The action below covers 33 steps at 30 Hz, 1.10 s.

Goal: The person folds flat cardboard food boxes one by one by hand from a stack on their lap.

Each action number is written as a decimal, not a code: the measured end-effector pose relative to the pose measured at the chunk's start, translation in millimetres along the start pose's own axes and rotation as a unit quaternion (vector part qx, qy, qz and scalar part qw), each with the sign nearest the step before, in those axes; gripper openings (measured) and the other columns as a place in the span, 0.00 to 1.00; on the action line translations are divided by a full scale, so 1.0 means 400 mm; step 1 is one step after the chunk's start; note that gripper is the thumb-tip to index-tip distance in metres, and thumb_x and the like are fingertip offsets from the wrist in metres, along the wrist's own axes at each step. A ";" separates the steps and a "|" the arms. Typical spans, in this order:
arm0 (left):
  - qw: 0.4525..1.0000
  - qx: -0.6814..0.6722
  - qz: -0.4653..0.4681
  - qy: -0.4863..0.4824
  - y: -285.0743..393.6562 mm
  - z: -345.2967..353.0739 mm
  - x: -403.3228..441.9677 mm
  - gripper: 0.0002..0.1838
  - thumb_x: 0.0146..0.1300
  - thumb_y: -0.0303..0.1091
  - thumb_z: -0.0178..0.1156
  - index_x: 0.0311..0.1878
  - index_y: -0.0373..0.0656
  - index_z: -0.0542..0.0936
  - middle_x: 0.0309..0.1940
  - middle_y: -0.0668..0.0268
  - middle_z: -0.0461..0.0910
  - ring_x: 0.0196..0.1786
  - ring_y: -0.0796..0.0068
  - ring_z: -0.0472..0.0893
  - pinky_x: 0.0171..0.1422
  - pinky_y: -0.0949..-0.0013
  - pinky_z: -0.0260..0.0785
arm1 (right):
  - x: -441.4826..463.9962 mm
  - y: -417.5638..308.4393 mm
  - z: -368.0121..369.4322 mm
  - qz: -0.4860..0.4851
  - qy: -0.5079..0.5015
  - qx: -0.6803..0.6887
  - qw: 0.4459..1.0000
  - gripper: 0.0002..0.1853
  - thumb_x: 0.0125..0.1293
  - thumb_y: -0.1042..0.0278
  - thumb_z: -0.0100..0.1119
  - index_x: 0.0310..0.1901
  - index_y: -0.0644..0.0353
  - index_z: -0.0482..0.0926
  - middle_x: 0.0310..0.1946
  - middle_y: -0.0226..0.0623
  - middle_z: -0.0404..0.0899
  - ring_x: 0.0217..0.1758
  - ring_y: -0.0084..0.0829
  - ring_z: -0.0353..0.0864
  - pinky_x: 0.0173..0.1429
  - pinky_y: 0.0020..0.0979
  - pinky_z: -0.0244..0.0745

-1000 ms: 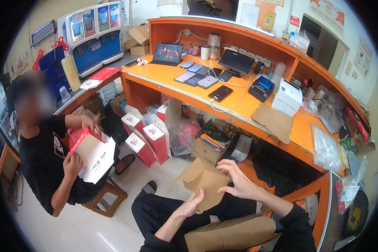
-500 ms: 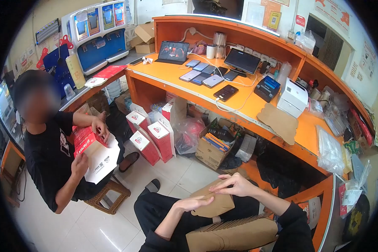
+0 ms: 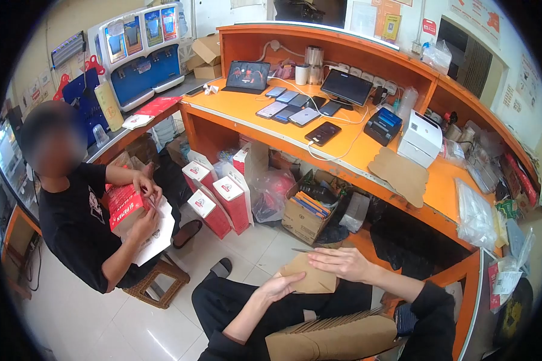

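Observation:
Above my lap I hold a partly folded brown cardboard box [image 3: 314, 283] between both hands. My left hand [image 3: 280, 287] grips its left edge, with the thumb lying on top and the fingers hidden beneath. My right hand [image 3: 342, 263] is closed over the far right edge, fingers together along a fold. A thin flap sticks out beyond those fingertips. Closer to me, a stack of flat brown cardboard pieces [image 3: 334, 342] rests across my lap, its layered edges facing the held box.
A co-worker [image 3: 72, 204] sits at left, both hands on a red and white box [image 3: 129, 210]. Several red and white boxes [image 3: 230, 201] stand on the floor. The orange counter [image 3: 247, 111] holds phones, a monitor [image 3: 346, 87], a white printer [image 3: 420, 139] and a brown cardboard sheet [image 3: 400, 174].
My right hand has gone from pinching the box's top to lying along its far edge. The box has tilted, and my left thumb now presses on it. The co-worker's lower hand moved right onto the white flap.

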<state>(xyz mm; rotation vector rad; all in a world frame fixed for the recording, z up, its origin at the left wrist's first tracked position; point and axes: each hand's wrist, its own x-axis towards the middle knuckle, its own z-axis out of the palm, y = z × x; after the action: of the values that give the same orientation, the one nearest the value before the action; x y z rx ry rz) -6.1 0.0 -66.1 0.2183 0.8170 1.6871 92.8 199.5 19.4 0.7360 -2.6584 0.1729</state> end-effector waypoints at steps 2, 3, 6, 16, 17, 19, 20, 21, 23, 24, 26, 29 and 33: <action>1.000 0.006 0.006 0.008 -0.019 0.011 0.018 0.25 0.64 0.28 0.58 0.63 0.41 0.65 0.56 0.61 0.73 0.57 0.66 0.75 0.58 0.61 0.73 | -0.012 0.025 -0.008 -0.059 -0.037 -0.056 0.996 0.25 0.52 0.72 0.58 0.56 0.50 0.76 0.60 0.26 0.73 0.60 0.28 0.74 0.43 0.24 0.80; 1.000 0.008 0.009 0.012 -0.029 0.016 0.026 0.25 0.64 0.29 0.58 0.63 0.41 0.65 0.56 0.62 0.73 0.57 0.66 0.75 0.57 0.61 0.73 | -0.018 0.034 -0.009 -0.050 -0.058 -0.047 0.996 0.25 0.52 0.73 0.57 0.56 0.50 0.76 0.60 0.26 0.72 0.60 0.28 0.74 0.41 0.24 0.80; 0.999 0.026 -0.012 0.045 -0.051 0.026 0.038 0.25 0.63 0.31 0.60 0.63 0.43 0.65 0.55 0.63 0.73 0.57 0.67 0.75 0.55 0.63 0.74 | -0.036 0.050 -0.005 -0.040 -0.102 -0.022 0.994 0.26 0.52 0.75 0.57 0.56 0.50 0.75 0.61 0.26 0.71 0.58 0.27 0.75 0.35 0.23 0.80; 0.997 0.070 -0.029 -0.030 -0.045 0.002 0.051 0.27 0.63 0.32 0.60 0.64 0.42 0.65 0.56 0.63 0.73 0.57 0.70 0.74 0.60 0.62 0.69 | -0.067 0.080 -0.011 -0.140 -0.064 0.034 0.987 0.24 0.51 0.74 0.57 0.54 0.58 0.75 0.60 0.34 0.71 0.58 0.31 0.75 0.39 0.26 0.80; 0.997 0.064 -0.033 -0.033 -0.043 0.007 0.046 0.27 0.63 0.31 0.60 0.64 0.42 0.65 0.56 0.63 0.73 0.58 0.69 0.74 0.60 0.62 0.69 | -0.074 0.075 -0.010 -0.150 -0.057 0.027 0.987 0.24 0.51 0.74 0.57 0.54 0.60 0.75 0.60 0.36 0.71 0.59 0.32 0.74 0.44 0.27 0.81; 0.997 0.046 -0.044 -0.040 -0.042 0.012 0.040 0.27 0.63 0.31 0.60 0.64 0.41 0.64 0.57 0.63 0.72 0.59 0.69 0.73 0.61 0.62 0.69 | -0.081 0.043 -0.016 -0.108 -0.054 0.027 0.992 0.24 0.51 0.73 0.57 0.54 0.62 0.74 0.60 0.37 0.70 0.62 0.34 0.72 0.51 0.29 0.78; 0.997 0.035 -0.052 -0.043 -0.046 0.011 0.037 0.27 0.63 0.31 0.60 0.64 0.41 0.64 0.58 0.63 0.72 0.60 0.68 0.73 0.62 0.62 0.68 | -0.087 0.028 -0.015 -0.088 -0.051 0.027 0.994 0.24 0.51 0.72 0.58 0.54 0.62 0.74 0.60 0.38 0.70 0.63 0.34 0.71 0.55 0.30 0.77; 0.997 0.023 -0.060 -0.046 -0.049 0.009 0.034 0.28 0.63 0.31 0.60 0.65 0.41 0.64 0.58 0.63 0.72 0.60 0.68 0.72 0.62 0.62 0.68 | -0.096 0.015 -0.010 -0.052 -0.056 0.055 0.996 0.21 0.57 0.73 0.55 0.55 0.63 0.74 0.60 0.39 0.71 0.64 0.36 0.69 0.63 0.33 0.70; 0.996 0.031 -0.070 -0.051 -0.048 0.009 0.032 0.29 0.63 0.32 0.60 0.65 0.42 0.63 0.59 0.62 0.71 0.61 0.68 0.71 0.63 0.61 0.67 | -0.105 -0.010 -0.005 0.036 -0.032 0.164 0.985 0.20 0.61 0.73 0.52 0.57 0.63 0.72 0.60 0.40 0.71 0.64 0.37 0.70 0.64 0.34 0.69; 0.995 0.035 -0.075 -0.053 -0.046 0.010 0.030 0.29 0.63 0.32 0.60 0.66 0.42 0.62 0.60 0.62 0.70 0.62 0.67 0.71 0.63 0.61 0.67 | -0.101 -0.021 -0.013 0.079 -0.020 0.218 0.972 0.20 0.63 0.74 0.50 0.58 0.63 0.72 0.60 0.41 0.71 0.64 0.37 0.70 0.64 0.34 0.68; 0.995 0.037 -0.069 -0.064 -0.032 0.017 0.027 0.29 0.63 0.33 0.60 0.66 0.43 0.62 0.60 0.63 0.70 0.62 0.67 0.71 0.64 0.60 0.66 | -0.083 -0.033 -0.033 0.239 -0.054 0.366 0.898 0.21 0.67 0.76 0.47 0.61 0.61 0.69 0.61 0.42 0.70 0.64 0.35 0.70 0.67 0.32 0.64; 0.995 0.049 -0.071 -0.057 -0.025 0.031 0.010 0.30 0.64 0.34 0.59 0.67 0.44 0.61 0.61 0.63 0.69 0.63 0.67 0.69 0.64 0.59 0.65 | -0.071 0.001 -0.034 0.281 -0.094 0.481 0.825 0.25 0.68 0.76 0.47 0.66 0.58 0.62 0.66 0.41 0.64 0.68 0.30 0.64 0.68 0.28 0.58; 0.992 0.090 -0.052 -0.068 -0.037 0.014 0.009 0.29 0.65 0.35 0.59 0.67 0.43 0.62 0.59 0.64 0.71 0.62 0.71 0.70 0.63 0.63 0.66 | -0.075 0.006 -0.012 0.255 -0.127 0.560 0.778 0.31 0.69 0.71 0.48 0.71 0.54 0.50 0.70 0.41 0.55 0.72 0.31 0.55 0.71 0.30 0.53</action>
<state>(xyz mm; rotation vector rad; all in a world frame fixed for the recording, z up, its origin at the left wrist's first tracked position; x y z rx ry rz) 7.7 6.3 -72.1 0.4040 0.8626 1.4840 116.9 216.8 12.3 0.2605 -2.7249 2.0402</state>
